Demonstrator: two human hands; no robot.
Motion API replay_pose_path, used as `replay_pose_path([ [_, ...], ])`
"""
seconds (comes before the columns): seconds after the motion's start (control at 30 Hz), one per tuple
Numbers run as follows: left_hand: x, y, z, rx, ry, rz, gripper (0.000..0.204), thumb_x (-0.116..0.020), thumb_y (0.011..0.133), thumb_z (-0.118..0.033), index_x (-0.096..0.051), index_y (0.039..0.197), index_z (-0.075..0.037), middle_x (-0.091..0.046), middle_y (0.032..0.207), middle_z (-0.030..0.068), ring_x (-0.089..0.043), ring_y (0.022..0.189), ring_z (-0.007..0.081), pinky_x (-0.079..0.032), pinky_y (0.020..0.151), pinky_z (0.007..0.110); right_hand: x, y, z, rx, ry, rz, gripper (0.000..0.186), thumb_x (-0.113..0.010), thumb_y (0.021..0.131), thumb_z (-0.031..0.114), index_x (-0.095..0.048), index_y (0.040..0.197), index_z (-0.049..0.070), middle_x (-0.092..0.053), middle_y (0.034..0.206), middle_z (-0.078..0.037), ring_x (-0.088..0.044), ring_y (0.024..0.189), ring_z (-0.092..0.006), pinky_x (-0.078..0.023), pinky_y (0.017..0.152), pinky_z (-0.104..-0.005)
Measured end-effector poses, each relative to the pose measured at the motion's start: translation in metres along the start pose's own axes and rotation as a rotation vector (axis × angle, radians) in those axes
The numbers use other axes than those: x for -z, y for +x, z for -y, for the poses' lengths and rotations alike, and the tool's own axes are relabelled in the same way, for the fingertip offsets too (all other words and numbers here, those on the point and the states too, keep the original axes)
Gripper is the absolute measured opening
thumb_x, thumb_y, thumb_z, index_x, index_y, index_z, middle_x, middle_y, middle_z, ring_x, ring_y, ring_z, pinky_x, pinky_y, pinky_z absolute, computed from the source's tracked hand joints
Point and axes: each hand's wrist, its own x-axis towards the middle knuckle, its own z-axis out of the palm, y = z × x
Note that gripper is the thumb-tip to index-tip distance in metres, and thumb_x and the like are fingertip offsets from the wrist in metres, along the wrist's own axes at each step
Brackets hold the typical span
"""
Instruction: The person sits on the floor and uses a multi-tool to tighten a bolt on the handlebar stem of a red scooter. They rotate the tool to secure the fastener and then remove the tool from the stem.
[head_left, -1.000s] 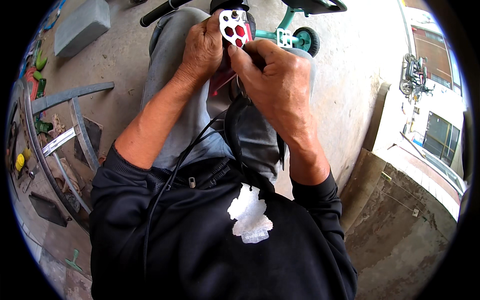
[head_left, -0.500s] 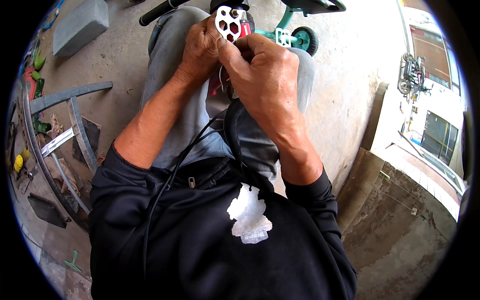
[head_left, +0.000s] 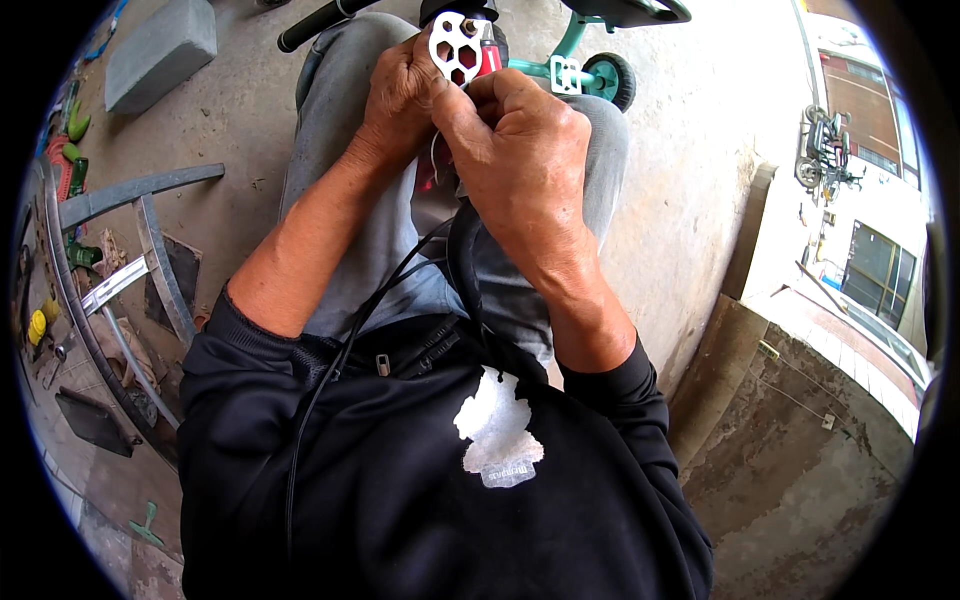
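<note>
My left hand (head_left: 402, 95) is closed on the edge of a flat white multi-hole spanner (head_left: 447, 38) with several hexagonal holes. Thumb and fingers of my right hand (head_left: 525, 150) are pinched together at the spanner's lower end; whatever lies between them is hidden. A thin white strand (head_left: 434, 152) curves down below the fingertips. Just behind the spanner stands a red part (head_left: 490, 56), partly covered. Both hands work between my knees, above a small teal tricycle (head_left: 570, 45) with a black wheel (head_left: 610, 82).
A black handlebar grip (head_left: 305, 30) juts out at the upper left. On the floor to the left are a grey block (head_left: 160, 55) and a curved metal frame (head_left: 150, 190) among loose tools. A concrete ledge (head_left: 740, 330) stands to the right. Black cords (head_left: 350, 350) hang over my lap.
My right hand has shifted slightly left and down, and more of the white strand shows below it. The left hand and the spanner stay nearly in place.
</note>
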Motion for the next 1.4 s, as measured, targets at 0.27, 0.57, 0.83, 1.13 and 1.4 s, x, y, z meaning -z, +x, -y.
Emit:
replay_pose_path([
  [0.27, -0.001, -0.001, 0.005, -0.032, -0.01, 0.0, 0.039, -0.065, 0.093, -0.027, -0.054, 0.119, 0.0, -0.069, 0.087, 0.0145, -0.069, 0.076, 0.0296, -0.058, 0.071, 0.035, 0.002, 0.001, 0.003, -0.008, -0.004, 0.003, 0.033, -0.071, 0.087, 0.028, -0.071, 0.088, -0.006, -0.071, 0.068, -0.014, -0.071, 0.062, -0.0191, -0.056, 0.06, -0.03],
  [0.57, -0.002, -0.001, 0.008, -0.067, 0.065, -0.007, 0.049, -0.077, 0.083, -0.02, -0.051, 0.118, 0.003, -0.068, 0.086, 0.0157, -0.07, 0.076, 0.0317, -0.058, 0.071, 0.036, 0.002, -0.001, 0.002, 0.018, -0.015, 0.008, 0.034, -0.071, 0.087, 0.028, -0.071, 0.089, -0.006, -0.071, 0.068, -0.014, -0.071, 0.061, -0.019, -0.056, 0.06, -0.0294],
  [0.83, -0.009, -0.001, 0.021, -0.126, 0.155, -0.023, 0.057, -0.079, 0.079, -0.019, -0.049, 0.122, 0.005, -0.068, 0.086, 0.0175, -0.07, 0.076, 0.0349, -0.058, 0.068, 0.04, 0.002, 0.004, -0.007, 0.127, 0.025, -0.066, 0.03, -0.07, 0.083, 0.021, -0.062, 0.069, -0.003, -0.059, 0.054, -0.019, -0.063, 0.05, -0.0343, -0.049, 0.048, -0.0407],
  [1.13, 0.003, 0.002, -0.027, 0.052, -0.1, -0.073, 0.045, -0.04, 0.105, -0.038, -0.064, 0.11, 0.0, -0.069, 0.085, 0.0206, -0.069, 0.081, 0.0369, -0.055, 0.073, 0.043, 0.016, 0.009, -0.019, 0.163, -0.095, -0.063, 0.025, -0.072, 0.082, 0.027, -0.069, 0.075, 0.003, -0.062, 0.055, -0.013, -0.065, 0.052, -0.0302, -0.05, 0.052, -0.0389],
  [1.4, 0.001, 0.002, -0.03, 0.061, -0.063, -0.141, 0.059, -0.034, 0.106, -0.049, -0.067, 0.106, 0.0, -0.069, 0.081, 0.0195, -0.068, 0.081, 0.0359, -0.052, 0.075, 0.041, 0.031, 0.016, -0.03, 0.238, -0.133, 0.006, 0.027, -0.074, 0.084, 0.03, -0.072, 0.086, 0.003, -0.068, 0.068, -0.013, -0.067, 0.06, -0.0277, -0.051, 0.056, -0.0361],
])
